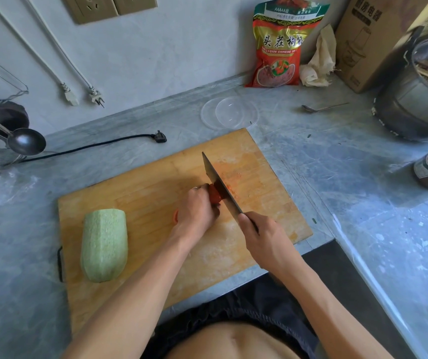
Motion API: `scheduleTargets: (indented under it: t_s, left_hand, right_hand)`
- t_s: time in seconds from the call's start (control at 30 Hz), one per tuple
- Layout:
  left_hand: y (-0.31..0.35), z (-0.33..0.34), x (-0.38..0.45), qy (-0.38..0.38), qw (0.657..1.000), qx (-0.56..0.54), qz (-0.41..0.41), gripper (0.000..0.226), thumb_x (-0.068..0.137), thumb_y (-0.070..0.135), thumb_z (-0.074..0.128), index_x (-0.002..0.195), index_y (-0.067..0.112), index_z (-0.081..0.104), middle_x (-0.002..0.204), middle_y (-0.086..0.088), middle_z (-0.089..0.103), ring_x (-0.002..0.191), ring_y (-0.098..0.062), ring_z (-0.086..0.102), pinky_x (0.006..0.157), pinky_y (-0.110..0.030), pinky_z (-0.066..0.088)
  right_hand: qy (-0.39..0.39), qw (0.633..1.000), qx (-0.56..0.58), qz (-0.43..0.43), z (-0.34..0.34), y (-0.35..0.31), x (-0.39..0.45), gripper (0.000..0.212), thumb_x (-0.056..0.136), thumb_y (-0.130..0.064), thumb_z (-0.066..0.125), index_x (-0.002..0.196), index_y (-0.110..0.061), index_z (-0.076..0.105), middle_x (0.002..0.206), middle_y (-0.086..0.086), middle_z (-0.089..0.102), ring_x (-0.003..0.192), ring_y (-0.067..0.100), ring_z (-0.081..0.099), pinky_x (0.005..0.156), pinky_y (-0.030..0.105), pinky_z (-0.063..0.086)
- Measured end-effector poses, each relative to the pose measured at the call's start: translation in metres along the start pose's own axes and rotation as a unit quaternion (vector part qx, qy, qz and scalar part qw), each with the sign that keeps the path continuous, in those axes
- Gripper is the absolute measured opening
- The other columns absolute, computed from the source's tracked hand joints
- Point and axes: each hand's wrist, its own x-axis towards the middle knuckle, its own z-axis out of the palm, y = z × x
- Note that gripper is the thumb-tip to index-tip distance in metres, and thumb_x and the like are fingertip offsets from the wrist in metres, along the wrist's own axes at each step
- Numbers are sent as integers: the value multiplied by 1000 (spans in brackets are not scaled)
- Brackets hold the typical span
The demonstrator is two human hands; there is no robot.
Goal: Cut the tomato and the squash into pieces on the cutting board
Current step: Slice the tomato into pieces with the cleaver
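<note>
My left hand (197,207) curls its fingers (204,189) over the tomato (214,196) mid-board; my right hand (262,237) grips the knife (219,186), blade flush against the tomato's right side. The squash (104,244) lies lengthwise, far left.

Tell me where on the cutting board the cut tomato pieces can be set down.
Free: the cutting board's far left part, beyond the squash and left of the left hand; also the near strip by the right hand. Crowded: the middle, where the knife meets the tomato. The far right is bare but juice-smeared.
</note>
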Motion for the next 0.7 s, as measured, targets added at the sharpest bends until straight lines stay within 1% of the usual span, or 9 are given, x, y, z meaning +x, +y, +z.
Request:
scheduleTargets:
  t_s: [0.07, 0.1, 0.17, 0.27, 0.33, 0.43, 0.5, 0.6, 0.7]
  left_hand:
    - [-1, 1, 1, 3, 1000, 4, 0, 29, 82, 23, 73, 107, 10, 65, 100, -13, 69, 91, -31, 66, 62, -27, 39]
    - [-1, 2, 1, 3, 1000, 8, -2, 29, 82, 23, 73, 107, 10, 65, 100, -12, 68, 91, -31, 66, 62, -27, 38]
    - [0, 2, 1, -1, 1000, 10, -1, 29, 81, 22, 71, 106, 9, 65, 99, -13, 68, 91, -32, 65, 63, -27, 39]
    - [0, 3, 2, -4, 1000, 7, 3, 26, 80, 18, 68, 103, 8, 66, 96, -14, 68, 89, -34, 65, 62, -28, 40]
    - [0, 3, 3, -3, 1000, 1, 2, 25, 80, 19, 67, 102, 8, 66, 95, -14, 68, 88, -34, 65, 62, -28, 39]
    - [-1, 2, 4, 0, 1000, 4, 5, 24, 80, 19, 66, 101, 9, 67, 94, -13, 68, 87, -33, 65, 61, -27, 37]
    - [-2, 3, 5, 3, 1000, 12, 7, 23, 79, 18, 65, 101, 10, 67, 93, -12, 69, 87, -33, 65, 60, -26, 36]
    - [-4, 6, 4, 10, 1000, 9, 5, 19, 80, 19, 63, 97, 13, 66, 92, -11, 68, 86, -32, 65, 60, -26, 35]
    - [-3, 6, 2, 14, 1000, 1, 9, 19, 82, 19, 63, 99, 12, 66, 94, -12, 68, 86, -33, 65, 60, -27, 35]
  right_hand:
    - [-3, 1000, 13, 12, -2, 1, -3, 41, 105, -31, 38, 71, -7, 44, 54, -1, 33, 48, 12, 25, 44, 23, 24]
    - [-4, 1000, 15, 17, -2, 1, -2, 41, 105, -31, 38, 72, -7, 44, 54, -1, 34, 48, 13, 26, 44, 25, 26]
    - [0, 1000, 10, 25, 2, -1, 5, 41, 104, -33, 37, 71, -10, 45, 54, -1, 37, 48, 14, 29, 45, 28, 29]
    - [4, 999, 7, 32, 7, -5, 19, 40, 104, -34, 38, 73, -11, 49, 55, 0, 42, 48, 15, 34, 47, 28, 33]
    - [2, 999, 10, 32, 8, -8, 25, 40, 105, -35, 38, 73, -14, 50, 55, 0, 44, 47, 15, 36, 47, 28, 34]
    - [-3, 999, 6, 31, 6, -6, 24, 40, 104, -35, 38, 71, -16, 47, 55, -1, 44, 48, 14, 36, 48, 29, 33]
    - [-6, 1000, 0, 31, 4, -1, 16, 42, 104, -35, 38, 71, -12, 46, 55, 0, 41, 48, 15, 34, 48, 30, 33]
    - [-6, 998, 22, 52, 5, 8, 7, 43, 104, -35, 37, 76, -4, 47, 57, 4, 40, 50, 16, 32, 47, 29, 32]
    - [10, 999, 11, 38, 11, 7, 11, 41, 104, -33, 38, 69, -11, 43, 54, 0, 38, 48, 14, 30, 48, 31, 30]
